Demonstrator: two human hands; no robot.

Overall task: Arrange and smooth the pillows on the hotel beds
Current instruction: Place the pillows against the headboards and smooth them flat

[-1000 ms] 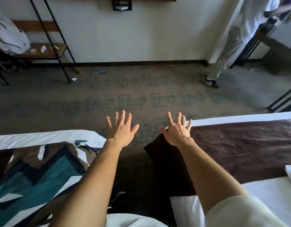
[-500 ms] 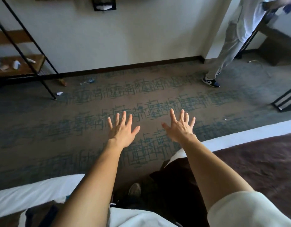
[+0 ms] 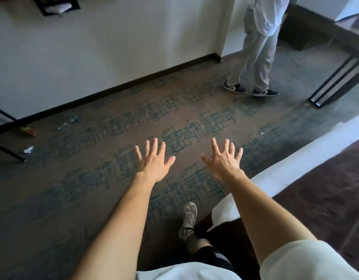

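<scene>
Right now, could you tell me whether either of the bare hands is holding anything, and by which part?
Nothing is held. The left hand and the right hand are both empty, fingers spread, above the patterned brown carpet.

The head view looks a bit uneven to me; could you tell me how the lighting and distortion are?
Head view: dim carpet, brighter wall; wide-angle bend curves the baseboard; both open hands, left hand and right hand, look sharp; floor litter is soft.

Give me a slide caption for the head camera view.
Both hands, left and right, spread empty above patterned carpet beside a bed corner; no pillow visible.
</scene>
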